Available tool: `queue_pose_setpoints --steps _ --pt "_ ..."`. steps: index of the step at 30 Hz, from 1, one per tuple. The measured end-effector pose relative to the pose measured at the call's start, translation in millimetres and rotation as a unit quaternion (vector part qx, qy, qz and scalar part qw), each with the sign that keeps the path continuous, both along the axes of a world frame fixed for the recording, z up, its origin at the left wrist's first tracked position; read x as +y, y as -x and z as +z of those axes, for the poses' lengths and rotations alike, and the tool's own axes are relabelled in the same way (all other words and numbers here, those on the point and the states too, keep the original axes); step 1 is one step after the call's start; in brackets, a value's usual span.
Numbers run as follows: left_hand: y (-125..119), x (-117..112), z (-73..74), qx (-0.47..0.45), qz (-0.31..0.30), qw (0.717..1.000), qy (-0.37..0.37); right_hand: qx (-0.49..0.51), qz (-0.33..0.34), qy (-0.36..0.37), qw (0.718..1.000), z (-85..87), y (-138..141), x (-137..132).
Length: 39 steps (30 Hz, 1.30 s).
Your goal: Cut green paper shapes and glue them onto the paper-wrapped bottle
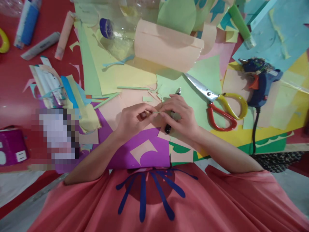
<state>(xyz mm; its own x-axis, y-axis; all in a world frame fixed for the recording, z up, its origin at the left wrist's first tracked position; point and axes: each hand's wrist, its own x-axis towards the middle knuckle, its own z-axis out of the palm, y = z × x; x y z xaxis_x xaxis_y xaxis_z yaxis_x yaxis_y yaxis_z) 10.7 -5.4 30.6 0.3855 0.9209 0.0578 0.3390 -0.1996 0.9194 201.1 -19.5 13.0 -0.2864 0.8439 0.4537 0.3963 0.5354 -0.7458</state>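
My left hand (132, 120) and my right hand (179, 115) meet over the middle of the table. Between their fingertips they pinch a small, thin strip of pale green paper (158, 112), seen nearly edge-on. A black pen (168, 128) lies partly hidden under my right hand, its tip showing above the knuckles. Beneath the hands are peach paper (109, 111), light green paper (205, 69) and purple paper (154, 138). Just right of my right hand rest scissors (210, 95) with one red and one yellow handle, blades spread slightly.
A blue glue gun (260, 85) with a black cord lies at the right. Behind the hands lies a plastic bottle (120, 38) with a peach paper wrap (166, 45). Glue sticks, markers (48, 85) and paper scraps cover the left. A purple pouch (13, 146) sits far left.
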Motion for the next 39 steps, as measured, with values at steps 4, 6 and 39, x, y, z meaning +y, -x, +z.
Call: queue_pose_setpoints --steps 4,6,39 --pt "-0.3 -0.6 0.1 0.005 0.016 1.000 0.011 -0.004 0.002 0.008 1.000 0.7 -0.8 0.1" --pt "0.0 -0.9 -1.3 0.013 0.021 1.000 0.010 -0.003 0.001 0.012 1.000 0.8 -0.8 0.0" --pt "4.1 -1.2 -4.4 0.048 -0.016 0.997 -0.061 0.008 0.004 -0.021 1.000 -3.5 0.3 -1.0"
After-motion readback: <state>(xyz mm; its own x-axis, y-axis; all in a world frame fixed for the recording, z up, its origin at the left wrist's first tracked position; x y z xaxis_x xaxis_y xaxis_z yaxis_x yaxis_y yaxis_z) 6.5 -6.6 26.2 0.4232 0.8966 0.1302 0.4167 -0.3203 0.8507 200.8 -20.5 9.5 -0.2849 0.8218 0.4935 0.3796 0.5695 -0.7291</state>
